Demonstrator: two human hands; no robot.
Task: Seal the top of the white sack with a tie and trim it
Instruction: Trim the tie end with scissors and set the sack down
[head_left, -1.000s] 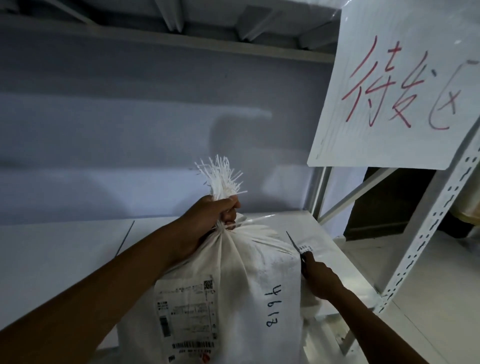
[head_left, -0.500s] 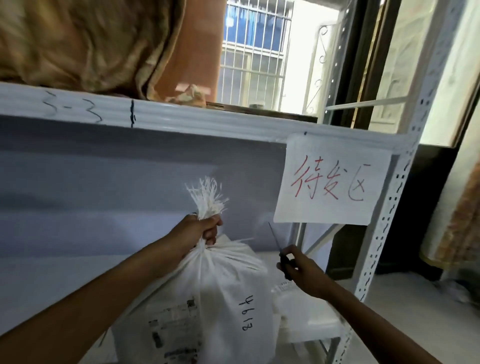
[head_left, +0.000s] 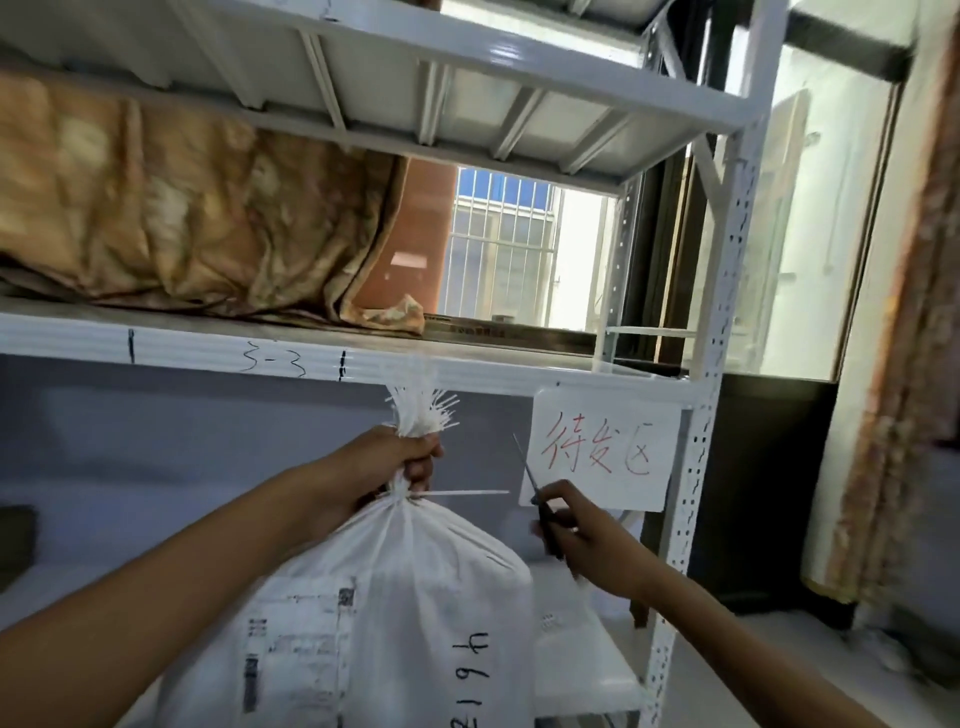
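The white sack (head_left: 410, 597) hangs in front of me with a shipping label and handwritten digits on its side. My left hand (head_left: 395, 465) is clenched around its gathered neck, and the frayed top (head_left: 421, 408) fans out above my fist. A white tie (head_left: 462, 492) circles the neck just under my hand, its long tail pointing right. My right hand (head_left: 587, 545) holds dark scissors (head_left: 535, 499), blade tip up, just right of the tail's end and apart from it.
A white metal shelf rack (head_left: 696, 467) stands behind the sack, with a paper sign in red writing (head_left: 597, 447) taped to it. A brown folded cloth (head_left: 197, 218) lies on the shelf above. A window (head_left: 498, 254) is beyond.
The sack has been lifted higher and my view has tilted up. The tie's tail has come into sight. My right hand with the scissors has risen toward the tail.
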